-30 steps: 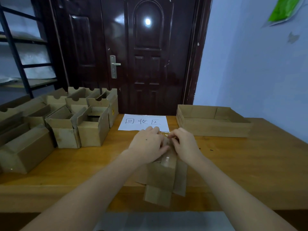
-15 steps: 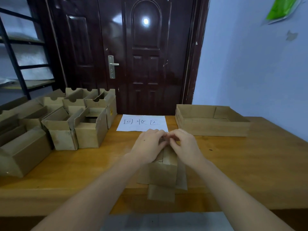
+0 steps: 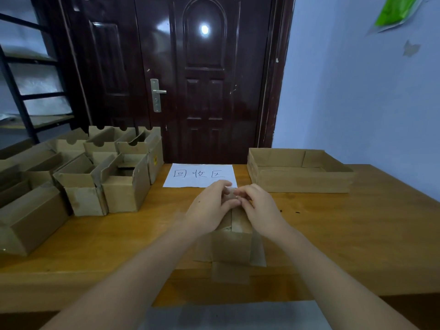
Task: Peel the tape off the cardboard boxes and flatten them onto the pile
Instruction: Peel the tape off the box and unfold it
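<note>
A small cardboard box [image 3: 232, 244] stands on the wooden table [image 3: 345, 234] near its front edge, flaps spread at its base, clear tape running along its top. My left hand [image 3: 209, 206] rests on the box's far top end with curled fingers. My right hand [image 3: 259, 206] meets it there, and its fingertips pinch at the tape end. The tape under the fingers is mostly hidden. Several taped, open-topped cardboard boxes [image 3: 123, 184] stand at the left.
A white sheet with handwritten characters [image 3: 201, 175] lies just beyond my hands. A wide, shallow cardboard tray [image 3: 297, 179] sits at the back right. A dark door [image 3: 204, 75] and a metal shelf [image 3: 26, 91] stand behind the table.
The box has tipped a little more upright under my hands. Both hands have stayed at its far top end, fingers working closer together.
</note>
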